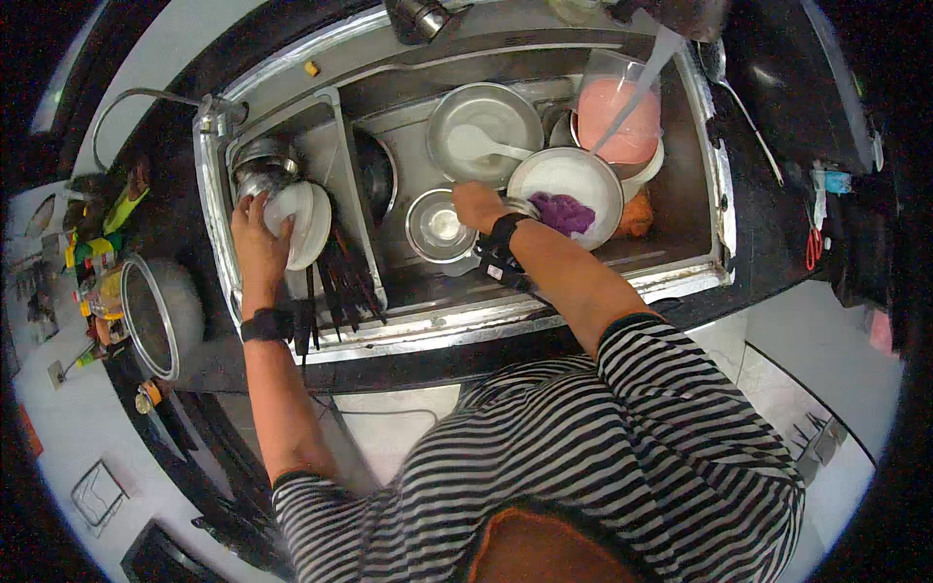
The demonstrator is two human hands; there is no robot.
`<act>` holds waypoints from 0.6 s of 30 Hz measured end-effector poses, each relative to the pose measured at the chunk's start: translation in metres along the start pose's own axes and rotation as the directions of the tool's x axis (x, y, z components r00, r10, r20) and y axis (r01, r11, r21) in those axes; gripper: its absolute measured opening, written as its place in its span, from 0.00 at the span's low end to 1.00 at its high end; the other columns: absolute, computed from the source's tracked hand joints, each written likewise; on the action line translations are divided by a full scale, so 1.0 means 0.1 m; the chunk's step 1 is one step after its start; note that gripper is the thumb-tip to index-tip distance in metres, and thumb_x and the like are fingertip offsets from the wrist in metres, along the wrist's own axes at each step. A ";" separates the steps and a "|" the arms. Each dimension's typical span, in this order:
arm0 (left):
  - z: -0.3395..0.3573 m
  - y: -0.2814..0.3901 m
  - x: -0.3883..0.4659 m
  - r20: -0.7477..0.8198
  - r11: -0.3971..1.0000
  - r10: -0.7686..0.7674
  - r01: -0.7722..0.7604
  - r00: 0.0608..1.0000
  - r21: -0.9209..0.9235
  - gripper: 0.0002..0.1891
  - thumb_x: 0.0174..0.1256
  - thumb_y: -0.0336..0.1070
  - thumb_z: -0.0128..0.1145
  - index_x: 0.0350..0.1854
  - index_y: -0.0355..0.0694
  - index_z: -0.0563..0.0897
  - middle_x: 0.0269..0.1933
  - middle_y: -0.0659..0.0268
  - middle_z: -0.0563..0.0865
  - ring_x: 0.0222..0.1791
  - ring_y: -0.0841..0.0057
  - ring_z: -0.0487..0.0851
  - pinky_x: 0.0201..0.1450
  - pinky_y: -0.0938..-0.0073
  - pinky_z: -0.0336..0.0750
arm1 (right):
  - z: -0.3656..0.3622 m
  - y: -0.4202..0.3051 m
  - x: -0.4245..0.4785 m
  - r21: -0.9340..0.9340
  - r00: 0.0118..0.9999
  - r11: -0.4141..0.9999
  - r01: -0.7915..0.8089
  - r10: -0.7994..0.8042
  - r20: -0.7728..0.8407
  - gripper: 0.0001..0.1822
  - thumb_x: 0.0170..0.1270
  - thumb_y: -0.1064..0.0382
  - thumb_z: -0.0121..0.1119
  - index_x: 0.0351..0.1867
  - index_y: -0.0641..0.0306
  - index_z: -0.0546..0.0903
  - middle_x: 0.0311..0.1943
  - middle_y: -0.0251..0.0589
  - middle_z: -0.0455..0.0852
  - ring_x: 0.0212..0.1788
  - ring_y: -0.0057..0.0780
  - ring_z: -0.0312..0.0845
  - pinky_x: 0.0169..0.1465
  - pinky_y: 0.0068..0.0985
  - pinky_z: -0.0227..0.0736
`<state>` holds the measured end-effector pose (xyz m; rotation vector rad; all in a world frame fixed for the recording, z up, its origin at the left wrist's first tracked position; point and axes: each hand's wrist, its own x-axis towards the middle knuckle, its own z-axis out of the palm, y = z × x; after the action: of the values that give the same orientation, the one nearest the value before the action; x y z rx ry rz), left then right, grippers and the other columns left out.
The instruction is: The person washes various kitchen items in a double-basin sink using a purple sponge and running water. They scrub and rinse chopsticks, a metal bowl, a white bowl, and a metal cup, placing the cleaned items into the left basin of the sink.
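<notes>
My left hand [261, 237] holds the edge of white plates or shallow bowls [313, 226] in the left sink compartment, beside shiny metal bowls [266, 164]. In the main basin my right hand [479, 208] grips the rim of a small steel bowl [439, 226]. Just behind it lies a steel pan [466, 109] with a white rice paddle [481, 142] inside. To its right a white-lined bowl [605, 178] holds a purple cloth or scrubber [565, 213]. Water runs from the faucet [707, 14] towards these dishes, in front of a clear container with pink contents [616, 120].
A metal divider [353, 189] splits the sink. Dark utensils [342, 284] lie at the left compartment's front. A dark pan [375, 175] leans by the divider. An orange cloth [635, 216] sits at the right. A large pot [157, 321] stands left of the sink; a ladle [743, 109] lies right.
</notes>
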<state>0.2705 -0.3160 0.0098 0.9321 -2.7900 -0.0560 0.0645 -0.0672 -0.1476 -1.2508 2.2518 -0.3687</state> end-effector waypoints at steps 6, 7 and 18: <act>-0.30 0.77 0.22 -0.066 0.911 -0.098 0.063 0.993 -0.407 0.17 0.53 0.33 0.63 0.46 0.40 0.79 0.45 0.58 0.79 0.48 0.61 0.76 0.51 0.66 0.71 | -0.61 0.51 -0.05 0.089 0.986 0.992 0.085 -0.071 -0.152 0.10 0.42 0.64 0.56 0.24 0.67 0.83 0.24 0.57 0.82 0.30 0.50 0.82 0.37 0.39 0.77; -0.35 0.99 0.26 0.011 0.862 -0.115 0.105 0.993 -0.497 0.16 0.54 0.34 0.64 0.46 0.40 0.79 0.47 0.59 0.79 0.48 0.65 0.77 0.46 0.70 0.73 | -0.78 0.68 -0.14 0.198 0.963 0.968 0.158 -0.106 -0.249 0.11 0.42 0.64 0.56 0.27 0.67 0.83 0.25 0.57 0.82 0.29 0.51 0.81 0.36 0.39 0.77; 0.21 3.45 0.18 0.535 0.152 0.220 0.513 0.816 -0.845 0.44 0.57 0.56 0.59 0.68 0.36 0.53 0.58 0.47 0.71 0.60 0.62 0.69 0.60 0.69 0.65 | -1.87 1.48 -1.07 0.820 0.928 0.512 -0.257 0.366 0.062 0.15 0.52 0.64 0.61 0.36 0.76 0.80 0.28 0.44 0.82 0.23 0.33 0.80 0.24 0.28 0.80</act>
<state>0.0477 -0.0510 0.0265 0.7867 -2.0312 -2.2596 -0.0999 0.0992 -0.0309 -0.3042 1.9049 -1.2090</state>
